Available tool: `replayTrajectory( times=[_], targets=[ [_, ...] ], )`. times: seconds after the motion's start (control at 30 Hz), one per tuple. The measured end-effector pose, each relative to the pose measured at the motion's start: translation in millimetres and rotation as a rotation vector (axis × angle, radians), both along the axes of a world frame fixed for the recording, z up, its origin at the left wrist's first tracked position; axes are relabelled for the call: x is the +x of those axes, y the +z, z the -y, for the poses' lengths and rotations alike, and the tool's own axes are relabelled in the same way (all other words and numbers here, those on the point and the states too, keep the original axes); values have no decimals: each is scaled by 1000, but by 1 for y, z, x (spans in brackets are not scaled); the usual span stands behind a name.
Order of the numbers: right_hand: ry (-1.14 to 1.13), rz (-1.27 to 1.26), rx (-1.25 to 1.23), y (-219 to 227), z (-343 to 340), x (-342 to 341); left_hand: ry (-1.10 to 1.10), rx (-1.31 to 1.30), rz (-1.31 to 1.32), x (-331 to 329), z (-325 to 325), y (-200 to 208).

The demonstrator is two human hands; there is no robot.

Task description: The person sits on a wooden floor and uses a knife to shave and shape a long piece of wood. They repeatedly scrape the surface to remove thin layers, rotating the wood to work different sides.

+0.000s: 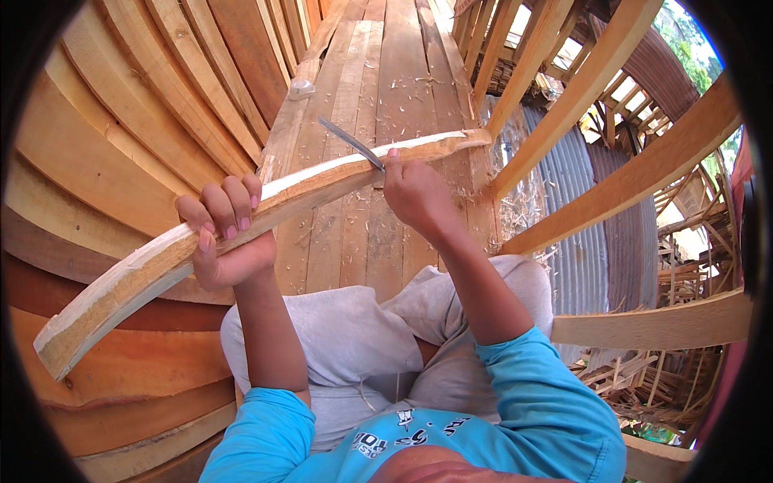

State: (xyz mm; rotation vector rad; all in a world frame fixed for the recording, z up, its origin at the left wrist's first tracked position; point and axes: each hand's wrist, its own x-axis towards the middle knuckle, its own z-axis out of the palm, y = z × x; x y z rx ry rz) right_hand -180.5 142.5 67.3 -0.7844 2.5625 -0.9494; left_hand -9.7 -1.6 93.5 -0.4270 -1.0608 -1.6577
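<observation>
A long curved piece of timber (322, 175) slants across in front of me, its near left end low and its far right end over the plank floor. Its upper edge is pale and freshly cut. My left hand (229, 229) is closed round its middle-left part, fingers over the top and thumb below. My right hand (420, 193) is closed at the timber's right half. From it a narrow grey metal blade (348, 141) sticks out to the upper left, crossing the timber. Its handle is hidden in my fist, so the exact kind of tool does not show.
Wood shavings lie scattered over the plank floor (390, 76). A small clear plastic item (300, 88) rests near its left edge. Curved hull-like planks (105, 153) rise on the left. Upright wooden ribs (555, 105) stand on the right, with corrugated metal sheets (576, 209) beyond them.
</observation>
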Motion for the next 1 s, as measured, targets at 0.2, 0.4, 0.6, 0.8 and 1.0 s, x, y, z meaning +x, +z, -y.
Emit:
replayTrajectory(
  times=[0.2, 0.4, 0.6, 0.8, 1.0],
  targets=[
    [-35, -29, -48, -5, -2, -1, -70, -56, -10, 6, -4, 0],
    [-67, -35, 50, -8, 3, -7, -77, -35, -30, 8, -1, -5],
    [-90, -77, 68, -14, 4, -22, -82, 50, -56, 9, 2, -9],
    [-52, -227, 314, -61, -37, -105, -74, 3, -67, 15, -11, -9],
    [-269, 151, 517, -155, -133, -173, -77, -83, -99, 6, -15, 0]
  ],
)
